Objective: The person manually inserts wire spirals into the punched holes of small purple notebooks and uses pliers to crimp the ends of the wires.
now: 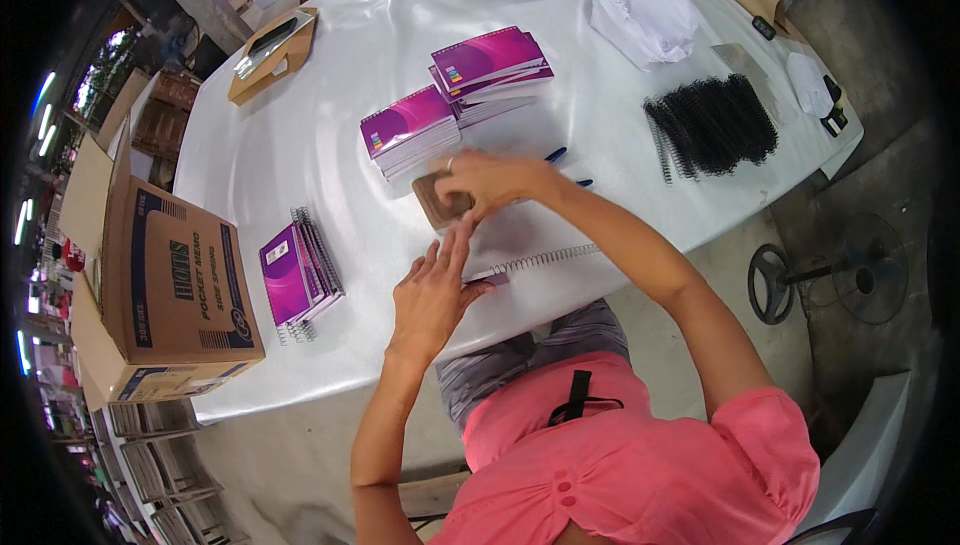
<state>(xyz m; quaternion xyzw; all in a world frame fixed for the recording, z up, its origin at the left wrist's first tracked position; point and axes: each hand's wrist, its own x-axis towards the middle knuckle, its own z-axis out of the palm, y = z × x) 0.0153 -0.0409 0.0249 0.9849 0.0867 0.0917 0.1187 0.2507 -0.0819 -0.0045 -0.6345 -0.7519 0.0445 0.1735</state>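
My right hand rests on a small brown cardboard-backed pad lying on the white table, fingers curled over its top edge. My left hand lies just below it, fingers stretched toward the pad and thumb touching the end of a metal spiral wire that lies across the table. Two stacks of purple-covered notebooks sit just beyond the pad.
Bound purple spiral notebooks lie at the left, beside an open cardboard box. A heap of black spiral coils lies at the right, white plastic bags behind it. Blue pens lie near my right wrist. A fan stands on the floor.
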